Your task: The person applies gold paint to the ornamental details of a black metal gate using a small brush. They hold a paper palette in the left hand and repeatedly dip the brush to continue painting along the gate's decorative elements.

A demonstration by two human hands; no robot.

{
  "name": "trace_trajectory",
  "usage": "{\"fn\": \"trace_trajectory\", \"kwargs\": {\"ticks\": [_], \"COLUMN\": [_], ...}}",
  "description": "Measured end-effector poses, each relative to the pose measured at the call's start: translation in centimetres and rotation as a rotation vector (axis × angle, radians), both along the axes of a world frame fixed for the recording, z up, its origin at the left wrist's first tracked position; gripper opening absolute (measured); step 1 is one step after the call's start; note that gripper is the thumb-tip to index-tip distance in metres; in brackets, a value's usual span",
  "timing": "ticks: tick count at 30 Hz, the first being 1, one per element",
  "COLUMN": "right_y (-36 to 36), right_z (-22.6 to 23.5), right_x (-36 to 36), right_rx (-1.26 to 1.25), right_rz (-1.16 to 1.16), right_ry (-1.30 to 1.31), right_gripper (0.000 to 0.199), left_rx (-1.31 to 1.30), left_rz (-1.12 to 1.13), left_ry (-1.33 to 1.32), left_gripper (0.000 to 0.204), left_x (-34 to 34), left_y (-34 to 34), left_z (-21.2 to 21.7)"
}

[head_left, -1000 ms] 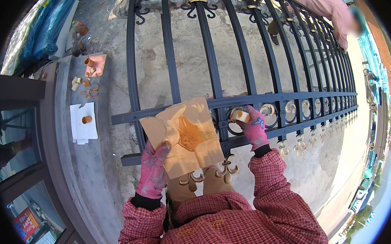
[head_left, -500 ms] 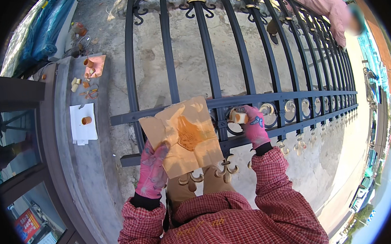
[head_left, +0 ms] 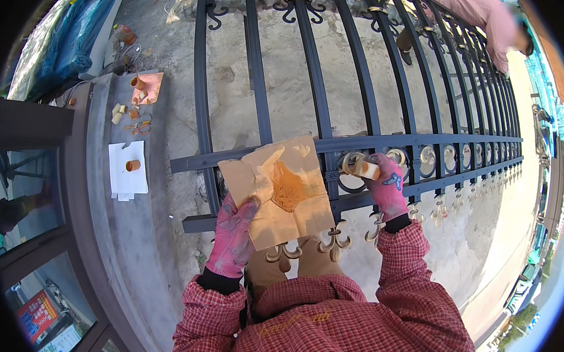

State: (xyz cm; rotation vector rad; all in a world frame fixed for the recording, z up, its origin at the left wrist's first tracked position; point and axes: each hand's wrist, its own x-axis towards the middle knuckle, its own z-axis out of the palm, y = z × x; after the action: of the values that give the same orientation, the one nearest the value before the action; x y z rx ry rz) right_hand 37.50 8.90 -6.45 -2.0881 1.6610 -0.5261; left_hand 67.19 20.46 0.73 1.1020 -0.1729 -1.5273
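Observation:
My pink-gloved left hand is closed on the left edge of a creased cardboard piece, thumb on top. A wet-looking orange-gold paint patch covers its middle. My pink-gloved right hand pinches a small white sponge-like block with orange-brown stains. The block is at a gold-coloured ring between the two lower rails of a dark metal fence; whether it touches the ring I cannot tell. Gold fleur-de-lis finials stick out from the rail nearest me.
On a grey ledge at left, an orange-stained cup stands on white paper. Beyond it are pale blocks, pliers and another cup on a pinkish sheet. Another person bends over the fence's far right.
My right hand has drawn slightly right with the block, uncovering more of the gold ring. The cardboard stays in my left hand. The whole view has shifted a little.

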Motion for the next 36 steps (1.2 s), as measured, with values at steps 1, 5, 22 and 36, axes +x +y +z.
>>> {"fn": "trace_trajectory", "kwargs": {"ticks": [1,5,22,36], "right_y": [0.0,1.2,6.6,1.7], "right_z": [1.7,8.0,11.5,-1.2], "right_x": [0.7,3.4,9.0,2.5], "right_rx": [0.027,0.151,0.060,0.058], "right_rz": [-0.055,-0.149,0.149,-0.610], "right_ry": [-0.046,-0.423,-0.131,-0.212], "right_gripper": [0.032,0.034,0.053,0.046], "left_rx": [-0.003,-0.012,0.050,0.070], "left_rz": [0.003,-0.014,-0.240,-0.139], "left_ry": [0.006,0.073,-0.025,-0.075], "left_gripper": [0.041,0.038,0.039,0.044], "left_x": [0.1,0.5,1.0,1.0], "left_y": [-0.1,0.3,0.0,-3.6], "left_z": [0.0,-0.5,-1.6,-1.0]}}
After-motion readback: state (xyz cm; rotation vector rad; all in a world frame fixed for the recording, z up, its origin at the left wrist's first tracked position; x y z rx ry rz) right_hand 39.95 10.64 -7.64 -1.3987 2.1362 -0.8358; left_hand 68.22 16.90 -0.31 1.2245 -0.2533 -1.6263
